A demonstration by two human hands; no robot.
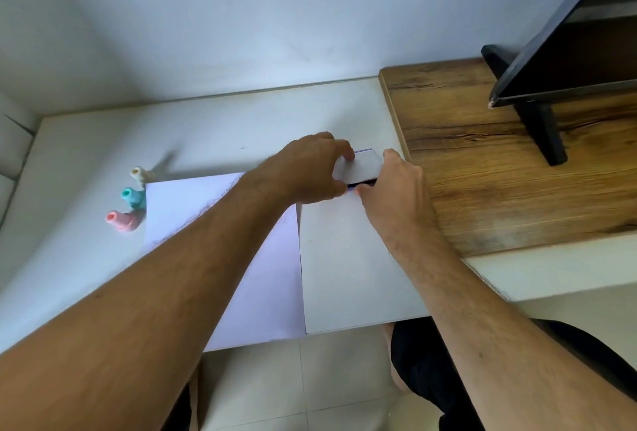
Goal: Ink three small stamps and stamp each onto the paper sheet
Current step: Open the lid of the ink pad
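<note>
Both forearms reach from the near edge across the white bench (86,141); the left hand (310,168) pinches the white lid of a small ink pad (360,168), fingers on its far edge and thumb at its near edge, while the right hand (396,189) grips the pad's right side, thumb at the dark gap under the lid. Two paper sheets (344,258) lie side by side under the arms, overhanging the near edge. Three small stamps, cream (140,173), teal (132,197) and pink (120,220), stand just beside the left sheet's left edge.

Both arms fwd, L hand (310,168) & R hand (396,189) close together, fingers curled, pinching.
</note>
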